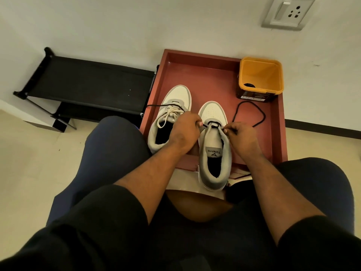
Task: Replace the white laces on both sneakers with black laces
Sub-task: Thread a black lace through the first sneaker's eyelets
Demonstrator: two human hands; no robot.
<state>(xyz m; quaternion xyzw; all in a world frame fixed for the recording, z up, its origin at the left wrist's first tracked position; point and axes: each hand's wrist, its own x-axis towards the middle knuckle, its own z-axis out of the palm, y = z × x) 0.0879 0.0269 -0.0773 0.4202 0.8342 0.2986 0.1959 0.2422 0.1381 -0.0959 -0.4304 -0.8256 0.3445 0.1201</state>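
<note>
Directly below the head camera, two sneakers stand toes-away on a red tray (277, 122). The right sneaker (214, 145) carries a black lace (248, 112) through its lowest eyelets, its heel overhanging the tray's near edge. The left hand (185, 132) hovers just left of that shoe's tongue, fingers curled, pinching one end of the black lace beside the eyelets. The right hand (241, 136) sits just right of the tongue, pinching the other run of the lace, which loops away across the tray toward a yellow tub (261, 75) in the far corner. The left sneaker (172, 114), beside the left hand, keeps its white lace (168, 116), tied loosely. A black rack (88, 85) stands left of the tray.
</note>
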